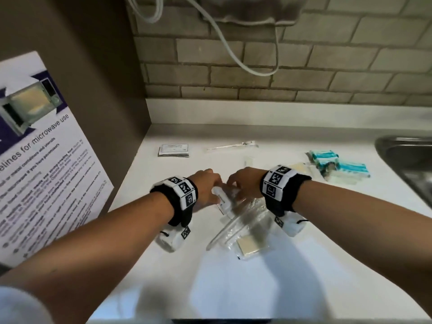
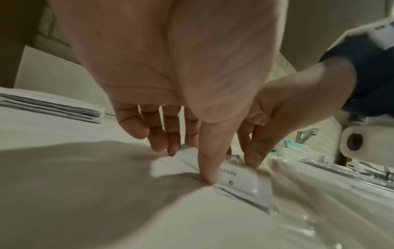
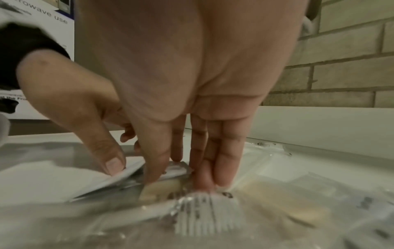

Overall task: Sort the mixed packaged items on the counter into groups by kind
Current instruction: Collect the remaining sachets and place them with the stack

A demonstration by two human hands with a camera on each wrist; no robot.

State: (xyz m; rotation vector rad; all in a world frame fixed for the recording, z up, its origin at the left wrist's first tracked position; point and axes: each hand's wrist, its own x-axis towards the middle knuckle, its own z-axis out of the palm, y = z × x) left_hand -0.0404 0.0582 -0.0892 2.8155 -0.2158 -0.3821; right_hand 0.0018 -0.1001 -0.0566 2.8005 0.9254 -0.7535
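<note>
On the white counter (image 1: 163, 288) my two hands meet over a heap of packets. My left hand (image 1: 216, 190) pinches a flat white toothpaste packet (image 2: 241, 180) by its edges, with the thumb (image 2: 208, 176) on the near edge and the fingers on the far one. My right hand (image 1: 236, 188) points straight down, and its thumb (image 3: 153, 173) and forefinger pinch the end of a clear-wrapped packet (image 3: 177, 168) in the heap of clear packets (image 1: 245, 228). The other right fingers press on the heap. The fingertips are hidden in the head view.
A stack of white sachets (image 1: 173, 150) lies at the back left, and a long clear-wrapped stick (image 1: 231, 146) lies behind the hands. Teal packages (image 1: 339, 164) lie right, next to the steel sink (image 1: 406, 155). A microwave poster (image 1: 42, 160) covers the left wall.
</note>
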